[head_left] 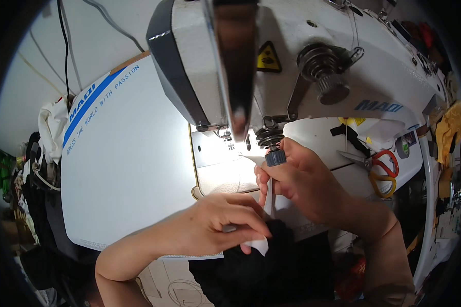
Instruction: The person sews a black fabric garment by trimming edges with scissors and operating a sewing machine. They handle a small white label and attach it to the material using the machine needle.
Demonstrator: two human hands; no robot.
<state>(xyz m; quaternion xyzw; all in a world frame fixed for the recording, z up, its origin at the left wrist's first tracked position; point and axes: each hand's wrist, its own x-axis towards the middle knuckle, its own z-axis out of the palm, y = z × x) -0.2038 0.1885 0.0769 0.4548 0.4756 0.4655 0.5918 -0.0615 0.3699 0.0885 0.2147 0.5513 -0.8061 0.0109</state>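
Observation:
My right hand (305, 179) is closed on a narrow white fabric strip (270, 197), just right of the sewing machine's needle area. One end of the strip points toward the brightly lit needle plate (215, 153). Lower and to the left, my left hand (228, 222) has its fingers curled, pinching white fabric (258, 247) near the table's front edge. Whether both hands hold one continuous strip, I cannot tell. Above them stands the white sewing machine (194, 56), whose dark tension knob (276, 156) covers part of my right hand. Black cloth (251, 276) lies below my hands.
Scissors (369, 163) with red and orange handles lie on the right of the white table (128, 169). Behind them are a black strap (351, 139) and small items. Heaped cloth (54, 123) hangs beyond the left edge; a yellow cloth (449, 128) is at far right.

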